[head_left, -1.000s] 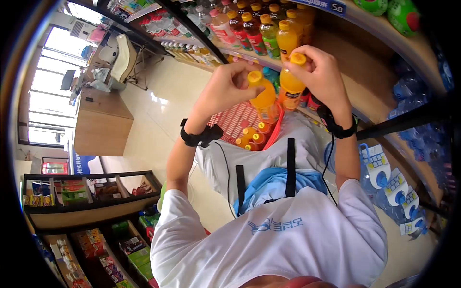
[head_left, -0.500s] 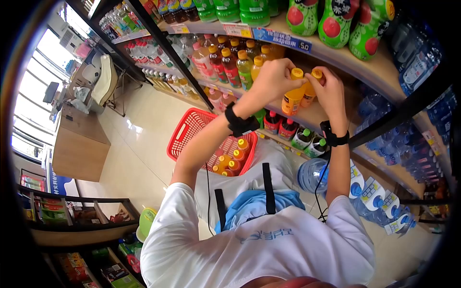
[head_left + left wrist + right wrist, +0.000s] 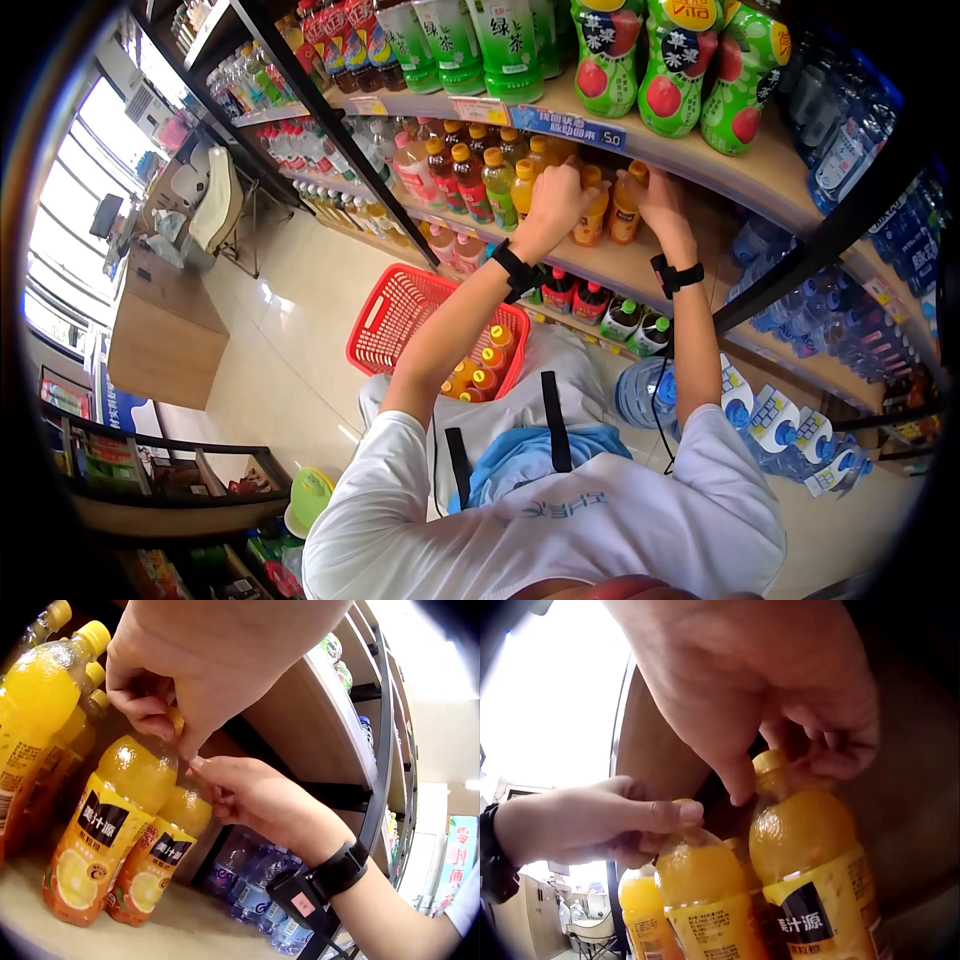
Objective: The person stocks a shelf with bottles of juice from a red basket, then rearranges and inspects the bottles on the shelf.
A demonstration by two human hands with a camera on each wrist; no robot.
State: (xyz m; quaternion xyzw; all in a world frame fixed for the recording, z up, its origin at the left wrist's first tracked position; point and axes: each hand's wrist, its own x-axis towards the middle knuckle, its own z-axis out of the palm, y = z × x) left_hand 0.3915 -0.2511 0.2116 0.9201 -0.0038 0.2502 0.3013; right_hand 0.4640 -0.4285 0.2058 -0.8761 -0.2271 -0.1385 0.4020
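Two orange juice bottles stand side by side on the shelf. My left hand (image 3: pixel 558 208) pinches the top of the left orange juice bottle (image 3: pixel 101 844), its cap mostly hidden by the fingers. With thumb and fingers around the neck, my right hand (image 3: pixel 660 208) holds the other orange juice bottle (image 3: pixel 806 881), whose yellow cap shows in the right wrist view. In the left wrist view both bottle bases sit on the shelf board (image 3: pixel 187 922). More orange juice bottles (image 3: pixel 37 712) stand just to the left.
A red basket (image 3: pixel 375 335) on the floor by my legs holds several orange-filled bottles (image 3: pixel 485 380). Green bottles (image 3: pixel 665 65) line the shelf above. Dark-labelled bottles (image 3: pixel 590 300) stand below, large water bottles (image 3: pixel 640 390) at the right. A black shelf post (image 3: pixel 790 265) rises beside my right arm.
Both hands have carried the two juice bottles from above the basket to the shelf and set them down beside the others. The head view has turned toward the shelf.
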